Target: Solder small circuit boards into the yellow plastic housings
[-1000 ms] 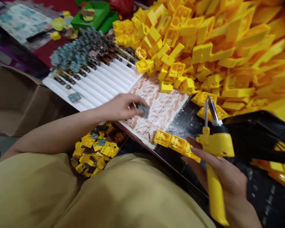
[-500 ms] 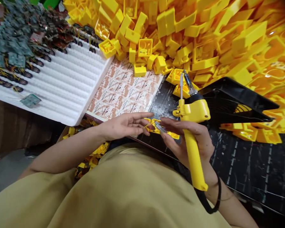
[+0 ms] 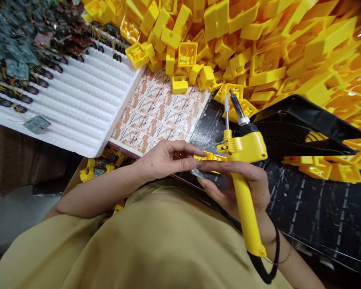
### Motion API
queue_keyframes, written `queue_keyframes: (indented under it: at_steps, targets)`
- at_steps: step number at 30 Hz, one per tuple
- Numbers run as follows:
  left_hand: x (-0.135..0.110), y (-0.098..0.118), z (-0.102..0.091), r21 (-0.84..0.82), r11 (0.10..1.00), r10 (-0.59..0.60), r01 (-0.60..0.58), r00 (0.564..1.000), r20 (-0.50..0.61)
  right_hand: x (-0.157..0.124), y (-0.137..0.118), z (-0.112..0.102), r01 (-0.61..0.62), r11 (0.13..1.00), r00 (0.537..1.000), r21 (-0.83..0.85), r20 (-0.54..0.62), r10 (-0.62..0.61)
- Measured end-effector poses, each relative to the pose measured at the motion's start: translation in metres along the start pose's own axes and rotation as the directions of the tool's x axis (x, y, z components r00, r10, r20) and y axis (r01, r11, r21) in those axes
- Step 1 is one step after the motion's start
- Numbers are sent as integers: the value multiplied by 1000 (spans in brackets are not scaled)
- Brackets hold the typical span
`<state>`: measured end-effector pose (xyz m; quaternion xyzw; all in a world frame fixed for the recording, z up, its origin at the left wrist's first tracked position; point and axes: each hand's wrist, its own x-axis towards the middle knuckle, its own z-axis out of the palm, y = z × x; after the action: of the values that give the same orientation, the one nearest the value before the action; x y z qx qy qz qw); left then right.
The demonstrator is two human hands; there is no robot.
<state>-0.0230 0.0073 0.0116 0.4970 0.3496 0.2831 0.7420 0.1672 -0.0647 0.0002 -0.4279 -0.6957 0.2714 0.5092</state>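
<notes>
A yellow soldering gun [image 3: 243, 200] with a metal tip and a thin feed tube rests in my right hand [image 3: 249, 182], its tip pointing away from me. The thumb and fingers of that same hand also hold a small greyish circuit board [image 3: 198, 173]. My left hand [image 3: 168, 160] has its thumb and fingertips pinched together at the board's left end; what lies between them is hidden, though thin wire shows beside the fingers. Just beyond the fingertips, yellow plastic housings [image 3: 218, 157] lie open side up on the black bench mat, partly covered by my hands.
A large heap of yellow housings [image 3: 216, 24] covers the back. At left, a white foam tray [image 3: 87, 100] carries piled circuit boards [image 3: 15, 48] with wired round parts. A black fan-like frame [image 3: 303, 124] stands right. Below the bench edge sits a box of yellow parts [image 3: 93, 170].
My left fingers have closed into a pinch and moved right, meeting the board. The board has tilted and shifted slightly left and down in my right hand. The housings now show behind the fingers.
</notes>
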Motion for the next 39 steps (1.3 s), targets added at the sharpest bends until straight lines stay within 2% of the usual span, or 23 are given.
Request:
queue_keyframes:
  at_steps: [4, 6, 10, 13, 19, 22, 24, 26, 28, 30, 32, 33, 35, 39]
  targets:
    - [-1, -1, 7, -50, 995, 81, -84, 995, -53, -4, 3, -1, -14, 999, 1000, 44, 6, 14]
    - [-2, -2, 11, -82, 994, 69, -74, 996, -59, -3, 3, 0, -7, 999, 1000, 54, -1, 7]
    - [-5, -4, 13, -209, 977, 44, -43, 999, -1, 2, 0, 4, 5, 999, 1000, 36, -29, -4]
    - [-4, -5, 14, -232, 971, 61, -57, 998, 12, 5, -1, 6, 24, 1000, 998, 14, -55, -23]
    - [-3, -5, 22, -269, 958, 70, -101, 990, -122, 3, -2, 6, -3, 998, 998, 63, -64, 7]
    - [-8, 6, 9, -143, 980, 111, -137, 978, -177, 4, 2, -2, -13, 1000, 1000, 25, 12, 12]
    - [-11, 17, -8, 110, 984, 159, -141, 972, -172, 8, 8, -7, 32, 993, 996, -110, 90, -22]
    - [-13, 26, -25, 451, 884, 179, -124, 981, -79, 14, 18, -7, 124, 954, 982, -272, 172, -79]
    - [-10, 29, -37, 737, 665, 157, -117, 987, 15, 19, 28, -1, 236, 894, 957, -381, 253, -144]
    - [-5, 23, -42, 901, 419, 147, -113, 988, 56, 22, 37, 7, 320, 846, 927, -426, 327, -187]
    - [0, 15, -42, 959, 257, 147, -121, 985, 84, 24, 41, 14, 354, 827, 912, -438, 357, -201]
    - [2, 11, -41, 966, 223, 145, -131, 984, 100, 24, 41, 14, 358, 824, 910, -440, 360, -203]
    - [4, 5, -38, 963, 223, 144, -154, 982, 124, 23, 37, 9, 346, 833, 919, -432, 337, -207]
    - [6, 3, -34, 961, 227, 154, -156, 980, 123, 15, 11, -26, 235, 862, 971, -449, 149, -187]
